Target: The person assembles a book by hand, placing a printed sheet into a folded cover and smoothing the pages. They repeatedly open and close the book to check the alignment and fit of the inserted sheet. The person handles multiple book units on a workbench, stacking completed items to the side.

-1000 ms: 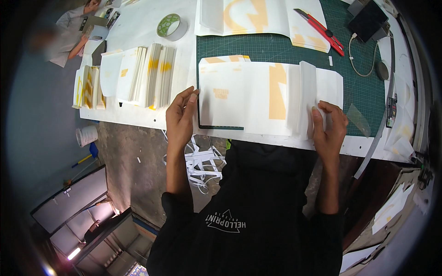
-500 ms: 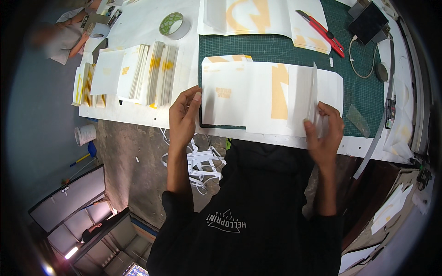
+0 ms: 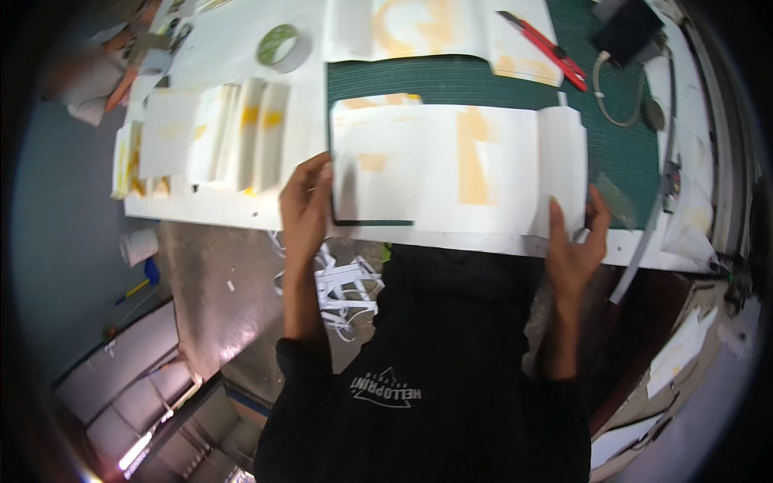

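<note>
A long white paper sheet with yellow-orange print (image 3: pixel 451 165) lies folded on the green cutting mat (image 3: pixel 515 80) at the table's near edge. My left hand (image 3: pixel 304 205) presses flat on the sheet's left end, fingers together. My right hand (image 3: pixel 576 241) grips the sheet's right end, thumb on top of a folded flap (image 3: pixel 564 161) and fingers behind its edge. The flap lies nearly flat over the sheet.
Folded white-and-yellow sheets (image 3: pixel 217 137) are stacked to the left on the white table. A roll of green tape (image 3: pixel 278 44) sits behind them. A red utility knife (image 3: pixel 543 48), a black box (image 3: pixel 624 28) and a cable (image 3: pixel 616 88) lie at the back right. Another person's hands (image 3: pixel 121 64) work at far left.
The right-end flap stood upright half a second ago and now lies folded down over the sheet. My right hand slid lower along its edge. My left hand has held still.
</note>
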The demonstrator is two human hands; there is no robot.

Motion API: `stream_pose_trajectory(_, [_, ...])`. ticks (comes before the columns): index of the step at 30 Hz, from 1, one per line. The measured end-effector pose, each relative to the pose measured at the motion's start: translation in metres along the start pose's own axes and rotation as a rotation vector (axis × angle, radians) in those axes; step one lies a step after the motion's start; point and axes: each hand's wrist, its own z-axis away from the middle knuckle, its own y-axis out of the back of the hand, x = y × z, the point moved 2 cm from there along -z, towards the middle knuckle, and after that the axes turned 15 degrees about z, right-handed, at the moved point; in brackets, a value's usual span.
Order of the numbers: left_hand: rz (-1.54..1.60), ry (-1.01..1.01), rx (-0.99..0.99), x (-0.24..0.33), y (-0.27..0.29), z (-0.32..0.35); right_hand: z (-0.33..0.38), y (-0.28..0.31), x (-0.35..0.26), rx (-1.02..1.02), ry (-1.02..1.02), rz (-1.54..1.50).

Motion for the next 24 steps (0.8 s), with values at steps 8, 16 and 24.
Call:
stream_pose_trajectory(8, [0.046,0.066,0.024,-0.005,-0.006,0.002,-0.008,0.002,0.018,-0.029,0.009,-0.092])
stream_pose_trajectory(16, [-0.030,0.083,0.037,-0.003,-0.009,0.001,-0.011,0.008,0.007,0.126,0.305,0.216])
stream_pose_trajectory(24, [-0.020,0.031,0.065,0.000,-0.015,0.003,-0.008,0.000,-0.004,-0.003,0.579,0.253])
